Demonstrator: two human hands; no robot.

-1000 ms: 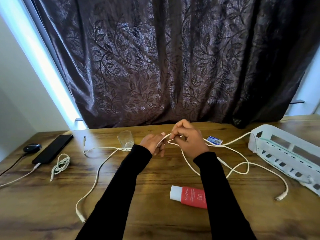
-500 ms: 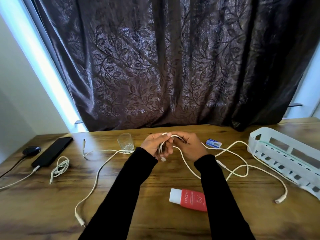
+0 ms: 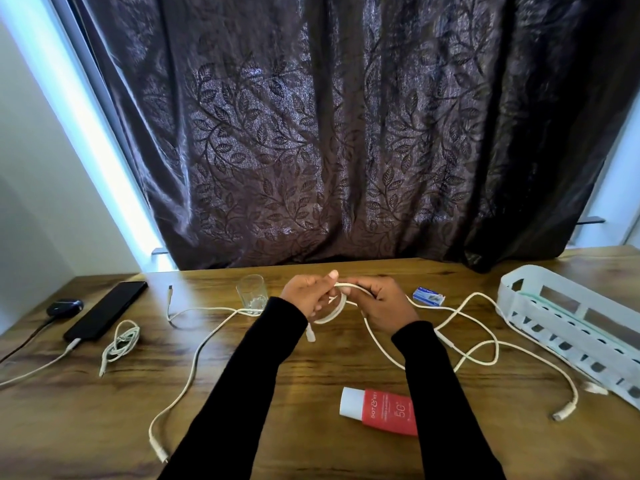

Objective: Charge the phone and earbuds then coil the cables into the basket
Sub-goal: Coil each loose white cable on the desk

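Observation:
My left hand (image 3: pixel 306 294) and my right hand (image 3: pixel 386 304) meet above the middle of the table, both closed on a white cable (image 3: pixel 464 355). A small loop of it hangs between them, and one plug dangles under my left hand. Its loose length snakes right across the table to a plug near the white basket (image 3: pixel 568 327). At far left lies the black phone (image 3: pixel 105 310) with a cable plugged in, and beside it the dark earbuds case (image 3: pixel 65 305) on a black lead. A second white cable (image 3: pixel 194 358) lies loose left of my arms.
A small coiled white cable (image 3: pixel 121 341) lies near the phone. A clear glass (image 3: pixel 252 294) stands just left of my hands, a small blue box (image 3: pixel 428 295) to their right. A red tube (image 3: pixel 381 410) lies near the front edge. A dark curtain hangs behind the table.
My hands have wound the white cable into a small loop between them. The loose length on the right has been drawn in a little.

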